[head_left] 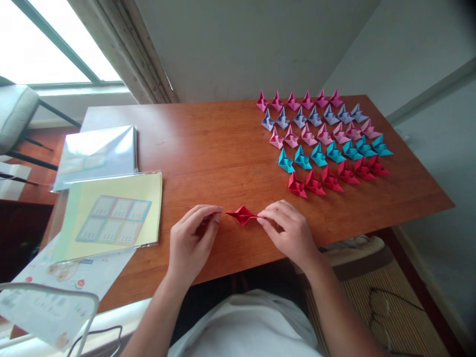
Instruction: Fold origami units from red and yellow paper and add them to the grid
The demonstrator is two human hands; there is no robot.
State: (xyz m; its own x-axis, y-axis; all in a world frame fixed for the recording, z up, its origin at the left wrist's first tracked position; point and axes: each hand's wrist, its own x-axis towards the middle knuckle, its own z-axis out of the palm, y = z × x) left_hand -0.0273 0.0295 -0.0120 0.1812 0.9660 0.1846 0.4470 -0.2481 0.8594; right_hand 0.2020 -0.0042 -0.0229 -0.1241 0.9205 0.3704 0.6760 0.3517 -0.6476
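A folded red origami piece, pointed at both ends, is held low at the front of the table. My right hand pinches its right tip between thumb and fingers. At the opposite end, my left hand is closed in a pinch right beside the left tip. A slight gap seems to show there, and I cannot tell whether those fingers grip any paper. Just beyond my right hand is a row of finished red origami pieces, each with raised points.
Further rows stand behind: turquoise pieces, light pink pieces, lilac pieces and dark pink pieces. Plastic-sleeved paper packs lie at left on the wooden table. A chair is by the window.
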